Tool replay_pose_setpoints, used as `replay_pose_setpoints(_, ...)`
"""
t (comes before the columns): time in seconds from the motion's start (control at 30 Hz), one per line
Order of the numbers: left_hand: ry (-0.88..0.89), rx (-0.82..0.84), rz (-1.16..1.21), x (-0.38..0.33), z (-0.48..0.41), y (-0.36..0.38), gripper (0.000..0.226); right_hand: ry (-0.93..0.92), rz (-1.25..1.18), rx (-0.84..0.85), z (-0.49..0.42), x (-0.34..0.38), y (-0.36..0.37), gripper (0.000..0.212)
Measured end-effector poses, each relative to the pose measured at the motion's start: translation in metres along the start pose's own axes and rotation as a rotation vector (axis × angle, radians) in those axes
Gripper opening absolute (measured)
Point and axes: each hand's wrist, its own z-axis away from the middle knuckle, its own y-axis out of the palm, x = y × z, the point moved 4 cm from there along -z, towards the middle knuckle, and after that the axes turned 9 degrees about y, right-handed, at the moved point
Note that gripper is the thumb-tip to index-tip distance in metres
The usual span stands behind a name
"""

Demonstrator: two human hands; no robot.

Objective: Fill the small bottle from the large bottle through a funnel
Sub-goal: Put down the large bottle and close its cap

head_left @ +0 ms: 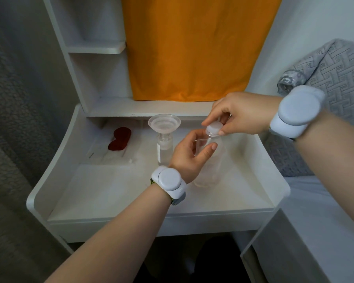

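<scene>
Nearest, the left hand (189, 155) has its fingers and thumb curled round the upper part of the large bottle (209, 172), holding it upright on the white surface (121, 190). Just above it, the right hand (239, 115) reaches in from the right and pinches the bottle's white cap (214, 127) between thumb and fingertips.

The step in hand looks like work on the cap, most likely unscrewing it before the pour. Both bottles are clear and their levels are hard to read, so I cannot rule out closing it.

If opening, the next move calls for setting the cap aside, then lifting and tipping the large bottle over the funnel (164, 123). The funnel already sits in the neck of the small bottle (164, 152), just behind and left of the left hand.
</scene>
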Motion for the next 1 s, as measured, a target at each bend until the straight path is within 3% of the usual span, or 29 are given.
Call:
replay_pose_setpoints(0.13,0.000,-0.013,-0.005,-0.002,0.000,0.000,0.028,0.050,0.010,-0.032,-0.005,-0.001,-0.002,0.037)
replay_pose_setpoints(0.27,-0.014,-0.013,-0.026,-0.004,0.001,-0.001,0.027,0.147,-0.055,-0.014,-0.011,-0.001,0.000,0.022)
replay_pose_setpoints(0.5,-0.003,-0.015,-0.015,-0.005,0.000,0.000,0.027,0.140,-0.070,0.051,-0.002,-0.004,0.011,0.027)
replay_pose_setpoints(0.7,-0.002,-0.026,-0.003,-0.002,0.000,0.001,0.026,0.176,0.223,-0.260,-0.002,-0.002,0.022,0.035)
replay_pose_setpoints(0.8,0.006,-0.025,-0.020,-0.002,0.000,0.001,0.030,0.202,0.205,-0.386,0.002,-0.002,0.026,0.038)
replay_pose_setpoints(1.0,0.013,-0.061,-0.024,0.001,0.000,0.003,0.022,0.046,-0.039,-0.301,0.008,-0.011,0.028,0.027)
